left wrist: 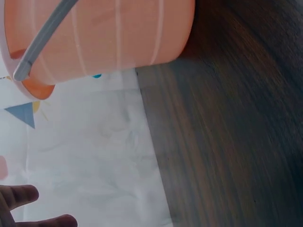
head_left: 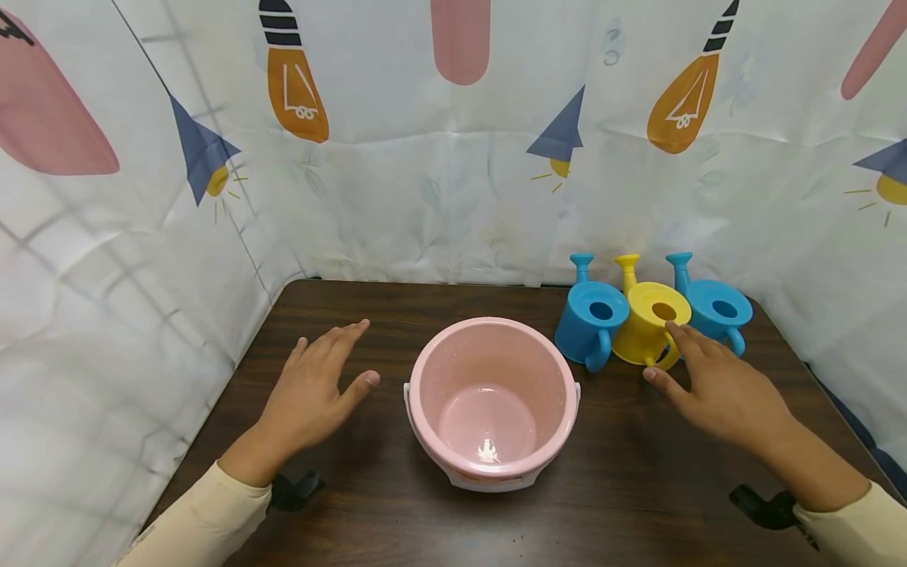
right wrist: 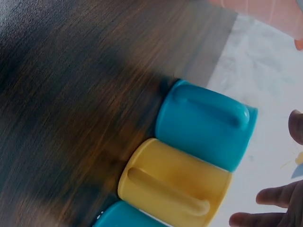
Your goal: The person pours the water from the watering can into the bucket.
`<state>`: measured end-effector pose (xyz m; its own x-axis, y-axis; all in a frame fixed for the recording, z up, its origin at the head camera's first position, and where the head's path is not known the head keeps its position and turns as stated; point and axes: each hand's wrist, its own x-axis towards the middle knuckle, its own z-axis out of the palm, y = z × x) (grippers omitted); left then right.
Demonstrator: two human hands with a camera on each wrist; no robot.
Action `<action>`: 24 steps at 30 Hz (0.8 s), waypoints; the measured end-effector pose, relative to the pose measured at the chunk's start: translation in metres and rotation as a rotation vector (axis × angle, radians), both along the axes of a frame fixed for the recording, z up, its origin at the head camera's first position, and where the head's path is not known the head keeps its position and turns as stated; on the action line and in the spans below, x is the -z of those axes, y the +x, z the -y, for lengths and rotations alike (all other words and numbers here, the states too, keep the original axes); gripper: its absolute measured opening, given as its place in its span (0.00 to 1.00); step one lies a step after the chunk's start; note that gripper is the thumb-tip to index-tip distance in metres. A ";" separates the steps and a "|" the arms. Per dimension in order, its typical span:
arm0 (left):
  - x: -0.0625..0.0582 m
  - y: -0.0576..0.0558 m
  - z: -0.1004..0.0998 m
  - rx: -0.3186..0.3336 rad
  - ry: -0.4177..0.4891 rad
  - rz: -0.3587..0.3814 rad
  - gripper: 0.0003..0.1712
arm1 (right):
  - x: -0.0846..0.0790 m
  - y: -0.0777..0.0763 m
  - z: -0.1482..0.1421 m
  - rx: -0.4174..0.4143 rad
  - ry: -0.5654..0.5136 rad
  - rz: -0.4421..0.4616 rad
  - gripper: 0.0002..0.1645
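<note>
A pink bucket [head_left: 494,465] stands upright mid-table, its inside bare, with a pale handle [left wrist: 45,40] folded down along its side. To its left, my left hand [head_left: 312,394] hovers over the table, fingers straight and thumb spread, holding nothing. On the other side my right hand [head_left: 730,390] reaches toward three toy watering cans, fingers extended and nothing in its grasp. The yellow watering can [head_left: 648,327] sits between a blue watering can [head_left: 584,327] and a second blue watering can [head_left: 719,307]. In the head view the right fingertips overlap the yellow can's handle.
The dark wooden table [head_left: 383,520] ends at a white printed cloth [head_left: 397,205] hanging behind it and along both sides. All three cans stand in a row near the back right corner, spouts toward the cloth. Black straps [head_left: 294,492] sit at both wrists.
</note>
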<state>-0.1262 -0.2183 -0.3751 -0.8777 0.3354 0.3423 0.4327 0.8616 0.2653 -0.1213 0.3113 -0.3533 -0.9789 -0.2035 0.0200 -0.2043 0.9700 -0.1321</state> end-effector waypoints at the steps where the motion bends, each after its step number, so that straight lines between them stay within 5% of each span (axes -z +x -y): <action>1: 0.000 0.000 0.000 0.006 0.006 0.001 0.42 | 0.000 0.000 0.001 -0.004 -0.003 -0.006 0.56; 24: -0.001 0.011 -0.021 0.151 0.183 -0.005 0.40 | 0.007 0.002 0.014 -0.007 -0.089 0.007 0.56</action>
